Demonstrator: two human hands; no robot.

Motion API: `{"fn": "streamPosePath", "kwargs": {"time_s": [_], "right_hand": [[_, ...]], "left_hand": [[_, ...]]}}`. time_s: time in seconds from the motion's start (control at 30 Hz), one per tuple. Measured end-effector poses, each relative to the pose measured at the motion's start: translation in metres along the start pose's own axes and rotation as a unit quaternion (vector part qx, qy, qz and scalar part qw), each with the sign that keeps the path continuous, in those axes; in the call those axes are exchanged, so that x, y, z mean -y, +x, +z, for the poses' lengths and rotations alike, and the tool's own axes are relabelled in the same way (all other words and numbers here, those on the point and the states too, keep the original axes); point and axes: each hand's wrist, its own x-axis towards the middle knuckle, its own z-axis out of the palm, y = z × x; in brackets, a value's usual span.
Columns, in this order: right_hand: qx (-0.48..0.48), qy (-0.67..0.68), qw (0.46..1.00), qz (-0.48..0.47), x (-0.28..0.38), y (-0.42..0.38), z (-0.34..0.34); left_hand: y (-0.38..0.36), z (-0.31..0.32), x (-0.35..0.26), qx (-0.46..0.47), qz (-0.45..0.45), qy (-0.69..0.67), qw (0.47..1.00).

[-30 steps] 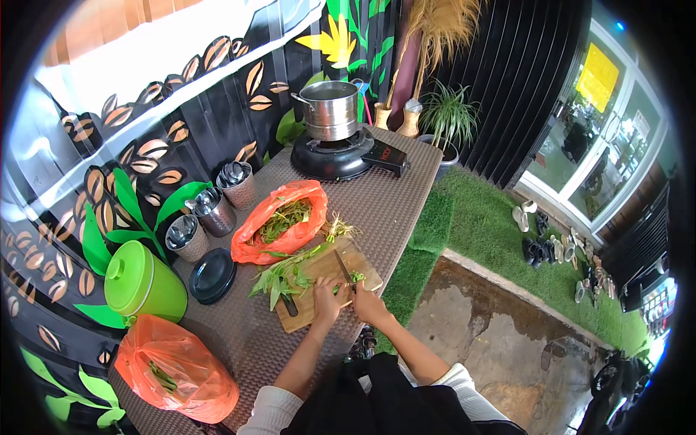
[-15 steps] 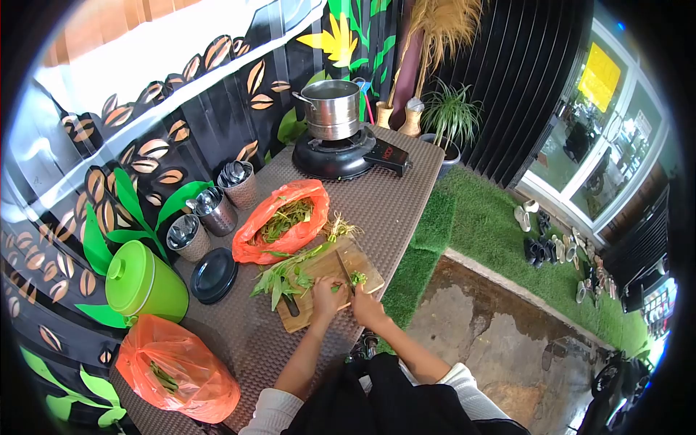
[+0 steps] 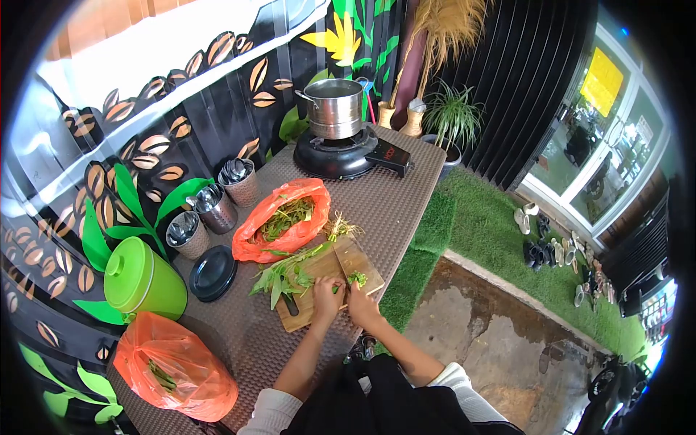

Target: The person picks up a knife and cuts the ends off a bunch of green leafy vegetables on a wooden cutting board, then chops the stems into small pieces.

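Observation:
On a wooden cutting board, my left hand is closed on a bunch of leafy greens, whose leaves spread out to the left over the board's edge. My right hand is wrapped round a knife, its blade pointing away from me across the board. A small heap of chopped greens lies just right of the blade. Roots rest past the board's far edge, beside an open orange bag of greens.
A pot stands on a black portable stove at the table's far end. Cutlery cups, a black lid, a green lidded container and another orange bag line the left side.
My right hand and the knife have shifted slightly to the left, closer to my left hand. My left hand stays on the greens.

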Motion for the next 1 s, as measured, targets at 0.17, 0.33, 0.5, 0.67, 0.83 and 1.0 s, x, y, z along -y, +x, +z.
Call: {"fn": "streamPosePath", "kwargs": {"time_s": [0.17,0.33,0.5,0.67,0.83,1.0], "right_hand": [[0.006,0.024,0.999,-0.024,-0.004,0.005,-0.006],[-0.015,0.016,1.000,0.006,0.004,-0.009,-0.004],[0.035,0.047,0.997,-0.048,-0.011,0.016,-0.012],[0.018,0.001,1.000,-0.005,0.009,-0.017,-0.003],[-0.001,0.020,1.000,-0.016,0.006,0.002,-0.004],[0.021,0.009,0.998,-0.051,0.001,-0.005,-0.011]], "left_hand": [[-0.004,-0.001,-0.003,-0.020,0.009,0.021,1.000],[-0.005,-0.003,-0.006,-0.024,-0.006,0.011,1.000],[-0.013,-0.004,-0.006,-0.028,0.044,0.007,0.999],[-0.011,-0.011,-0.016,-0.026,0.037,-0.004,0.999],[-0.013,-0.011,-0.016,-0.005,0.004,-0.003,1.000],[-0.018,-0.011,-0.015,-0.007,0.057,0.036,0.998]]}}
